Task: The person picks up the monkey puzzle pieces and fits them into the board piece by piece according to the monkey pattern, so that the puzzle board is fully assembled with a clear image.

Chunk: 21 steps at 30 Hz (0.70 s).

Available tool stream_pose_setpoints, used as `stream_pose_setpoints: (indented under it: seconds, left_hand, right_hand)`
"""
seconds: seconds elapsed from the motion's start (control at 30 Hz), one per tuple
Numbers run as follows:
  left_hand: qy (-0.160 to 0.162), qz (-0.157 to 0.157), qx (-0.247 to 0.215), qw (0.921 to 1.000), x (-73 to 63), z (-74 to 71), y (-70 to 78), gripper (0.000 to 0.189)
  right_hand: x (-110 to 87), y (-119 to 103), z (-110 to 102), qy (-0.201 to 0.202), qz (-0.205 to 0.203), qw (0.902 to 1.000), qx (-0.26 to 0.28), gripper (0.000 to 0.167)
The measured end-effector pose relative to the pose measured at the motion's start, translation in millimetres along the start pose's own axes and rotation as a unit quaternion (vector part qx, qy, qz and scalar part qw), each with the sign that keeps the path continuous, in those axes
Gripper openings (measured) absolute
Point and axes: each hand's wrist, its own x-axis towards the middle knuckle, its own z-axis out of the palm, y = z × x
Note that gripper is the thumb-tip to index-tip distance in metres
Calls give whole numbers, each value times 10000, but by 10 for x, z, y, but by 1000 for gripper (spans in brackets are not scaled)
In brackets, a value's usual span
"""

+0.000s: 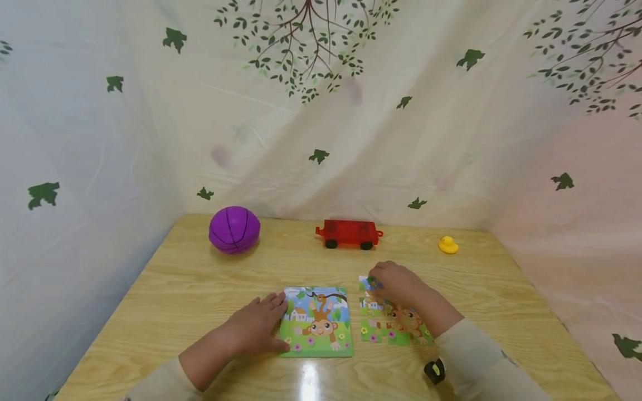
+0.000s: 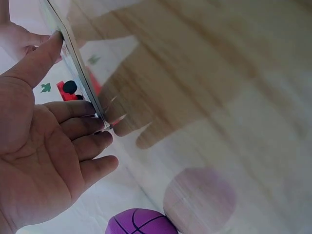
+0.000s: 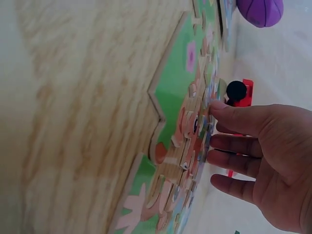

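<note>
Steady the picture board (image 1: 321,323) against your spread left hand (image 1: 257,328), and work gently among puzzle pieces (image 1: 397,317) beneath your right hand (image 1: 400,284), whose grip I cannot tell.

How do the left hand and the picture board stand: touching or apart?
Touching. The left wrist view shows it: the left hand has its thumb tip against the edge of the picture board.

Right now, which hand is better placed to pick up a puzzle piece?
Right, I'd judge: the right hand is at the puzzle pieces. The left hand is at the left edge of the monkey picture, which lies between it and the pieces.
</note>
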Motion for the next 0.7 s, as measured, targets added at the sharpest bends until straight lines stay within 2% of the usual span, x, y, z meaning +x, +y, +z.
stream_pose_setpoints:
  seconds: [0.17, 0.47, 0.7]
  left_hand:
    - [-35, 24, -26, 10000, -6, -24, 19, 94]
    - [-30, 79, 137, 9999, 13, -39, 19, 93]
    - [-75, 113, 176, 9998, 6, -37, 20, 94]
  right_hand:
    - [39, 25, 35, 29, -118, 9999, 56, 31]
    - [68, 48, 24, 460, -644, 9966, -207, 17]
    - [78, 0, 4, 648, -848, 9941, -179, 22]
